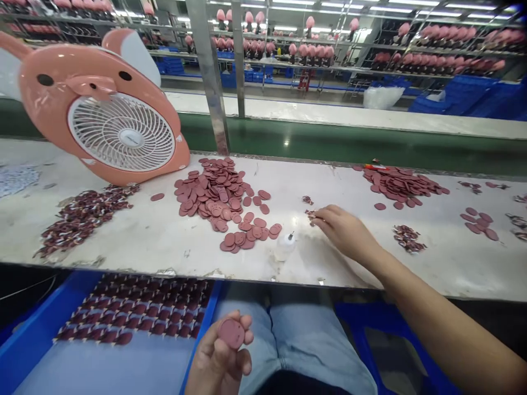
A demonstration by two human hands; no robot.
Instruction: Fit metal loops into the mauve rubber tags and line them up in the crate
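Note:
A round maroon piece (pixel 231 333) is held between the thumb and fingers of my left hand (pixel 222 356), low over my lap. My right hand (pixel 343 230) reaches over the white table, its fingertips at a small cluster of dark red and white bits (pixel 310 215); whether they grip one is too small to tell. Another small cluster (pixel 307 199) lies just behind. Left of my right hand stands a small translucent bottle (pixel 285 247) with a dark tip. Beyond it spreads a heap of flat maroon ovals (pixel 214 192).
A pink animal-shaped fan (pixel 102 109) stands at the back left, near a pile of small dark red parts (pixel 82 219). More maroon ovals (pixel 399 185) lie at the right. A blue bin (pixel 37 329) with rows of maroon pieces sits below the table's front edge.

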